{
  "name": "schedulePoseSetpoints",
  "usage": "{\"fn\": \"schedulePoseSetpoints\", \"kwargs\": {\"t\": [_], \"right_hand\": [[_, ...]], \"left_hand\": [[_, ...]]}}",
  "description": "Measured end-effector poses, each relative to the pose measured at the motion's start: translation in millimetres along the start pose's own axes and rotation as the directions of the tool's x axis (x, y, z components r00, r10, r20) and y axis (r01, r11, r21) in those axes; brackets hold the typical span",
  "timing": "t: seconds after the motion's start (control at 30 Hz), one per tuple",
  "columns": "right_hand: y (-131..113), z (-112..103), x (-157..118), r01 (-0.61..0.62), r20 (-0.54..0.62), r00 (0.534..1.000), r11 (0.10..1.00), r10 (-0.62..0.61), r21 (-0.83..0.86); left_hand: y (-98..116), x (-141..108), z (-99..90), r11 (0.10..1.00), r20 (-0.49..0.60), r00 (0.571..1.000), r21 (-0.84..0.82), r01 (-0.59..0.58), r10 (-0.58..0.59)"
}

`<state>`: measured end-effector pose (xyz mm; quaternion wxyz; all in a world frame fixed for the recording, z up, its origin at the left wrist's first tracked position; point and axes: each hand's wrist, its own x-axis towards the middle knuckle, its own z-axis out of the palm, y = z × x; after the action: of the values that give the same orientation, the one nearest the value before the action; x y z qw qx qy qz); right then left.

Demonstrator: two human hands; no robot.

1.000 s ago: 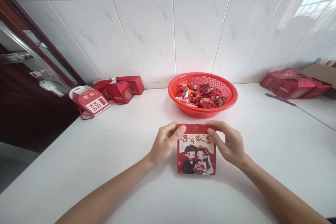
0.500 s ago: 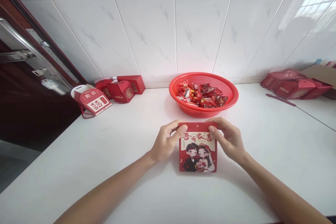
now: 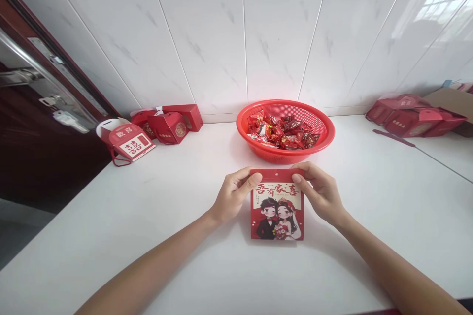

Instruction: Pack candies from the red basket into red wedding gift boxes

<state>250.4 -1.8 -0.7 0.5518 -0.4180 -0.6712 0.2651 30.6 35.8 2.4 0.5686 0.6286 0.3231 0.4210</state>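
Note:
A red and cream packet (image 3: 277,216) printed with a cartoon couple hangs upright between both hands, over the white table (image 3: 177,266). My left hand (image 3: 233,194) pinches its upper left corner, thumb on the front. On the upper right corner, my right hand (image 3: 320,193) is closed the same way; the fingers behind the packet are partly hidden. Just beyond the packet stands a red plastic basket (image 3: 284,156), holding several wrapped candies (image 3: 283,133).
Folded red boxes (image 3: 168,127) and a white-and-red box with a handle (image 3: 135,146) stand at the back left, near a dark door with keys. More red boxes (image 3: 414,117), a thin rod with a dark red handle (image 3: 394,138) and cardboard lie at the right.
The whole view has shifted slightly, with everything a little higher and to the left. Both hands keep their hold on the packet.

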Motion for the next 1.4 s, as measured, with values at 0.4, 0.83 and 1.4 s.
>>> {"fn": "schedulePoseSetpoints", "kwargs": {"t": [0.4,0.83,1.4], "right_hand": [[4.3,-0.8,2.7,-0.121,0.043,0.992,0.987,0.117,0.11],[7.3,-2.0,1.6,-0.149,0.031,0.989,0.984,0.147,0.098],[8.2,-46.2,18.9,0.091,-0.298,0.94,0.962,-0.168,-0.257]], "left_hand": [[-2.2,2.1,0.1,1.0,-0.017,1.0,-0.022,0.014,-0.014],[-29.5,-13.5,3.3,0.863,-0.279,0.881,0.448,-0.232,0.382],[-45.4,-2.8,-3.0,0.992,-0.148,0.988,0.123,-0.028,0.046]]}}
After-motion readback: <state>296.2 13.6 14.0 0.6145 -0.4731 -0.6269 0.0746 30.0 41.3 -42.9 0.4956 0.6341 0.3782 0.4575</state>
